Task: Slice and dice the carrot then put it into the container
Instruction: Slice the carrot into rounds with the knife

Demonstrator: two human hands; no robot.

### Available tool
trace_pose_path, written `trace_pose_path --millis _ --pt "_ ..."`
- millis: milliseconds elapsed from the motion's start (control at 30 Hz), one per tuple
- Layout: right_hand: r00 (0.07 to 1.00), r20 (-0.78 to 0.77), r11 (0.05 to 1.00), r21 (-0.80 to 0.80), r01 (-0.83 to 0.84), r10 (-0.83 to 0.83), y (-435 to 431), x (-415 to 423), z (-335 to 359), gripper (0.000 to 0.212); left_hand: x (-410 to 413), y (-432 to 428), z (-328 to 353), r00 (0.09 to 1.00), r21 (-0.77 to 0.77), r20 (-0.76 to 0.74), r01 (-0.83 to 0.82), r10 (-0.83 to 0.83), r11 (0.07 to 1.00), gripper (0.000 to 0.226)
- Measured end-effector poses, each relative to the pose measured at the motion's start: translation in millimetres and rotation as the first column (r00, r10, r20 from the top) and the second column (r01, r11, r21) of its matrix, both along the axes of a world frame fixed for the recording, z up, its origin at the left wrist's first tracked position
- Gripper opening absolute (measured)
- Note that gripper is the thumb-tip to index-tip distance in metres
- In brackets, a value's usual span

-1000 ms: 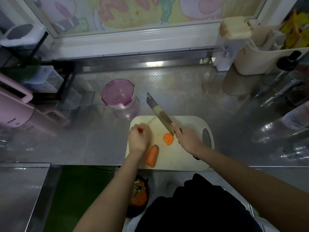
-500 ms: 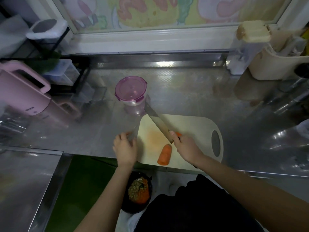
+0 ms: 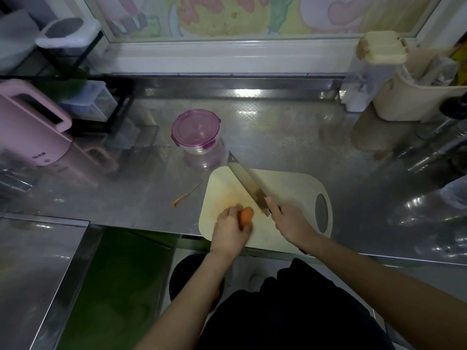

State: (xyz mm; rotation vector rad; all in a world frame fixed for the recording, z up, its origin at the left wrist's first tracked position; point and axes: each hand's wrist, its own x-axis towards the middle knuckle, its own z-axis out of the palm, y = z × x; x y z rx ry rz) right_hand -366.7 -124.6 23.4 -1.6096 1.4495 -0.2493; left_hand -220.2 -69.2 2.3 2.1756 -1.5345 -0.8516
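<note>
**Steel kitchen counter under a window**

Stainless counter [image 3: 290, 137], glare patches along the back edge. White window frame [image 3: 227, 54] behind; cartoon-patterned pane [image 3: 227, 13] above. Pink jug appliance [image 3: 30, 132] left, black rack [image 3: 120, 107] beside it. Cream caddy [image 3: 409, 97] right.

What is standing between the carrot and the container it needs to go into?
The purple lid sits on the container, covering its opening. Nothing else visible lies between it and the carrot, which the left hand holds on the cutting board; the knife passes to the right.

Left hand [image 3: 231, 229] holds carrot [image 3: 246, 216]; right hand [image 3: 290, 222] grips knife [image 3: 246, 181].
</note>
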Motion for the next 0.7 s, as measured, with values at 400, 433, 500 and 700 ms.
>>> trace_pose_path --millis 400,433,500,700 --pt "0.992 -0.046 0.993 0.003 -0.114 0.114 8.9 -6.1 6.3 0.057 6.6 -12.1 7.1 0.996 0.069 -0.029 -0.086 0.088 0.994 0.046" --pt "0.992 -0.043 0.993 0.003 -0.116 0.116 9.2 -6.2 7.1 0.057 6.1 -12.9 7.4 0.990 0.076 -0.059 -0.124 0.128 0.989 0.047" --pt "0.993 -0.033 0.994 0.005 -0.110 0.110 9.8 -6.9 8.2 0.058 5.7 -13.6 7.5 0.966 0.086 -0.112 -0.222 0.231 0.971 0.044" --pt "0.995 -0.016 0.995 0.019 -0.095 0.095 11.1 -6.9 7.3 0.059 7.0 -13.6 4.2 0.939 0.074 -0.179 -0.285 0.294 0.956 0.048"
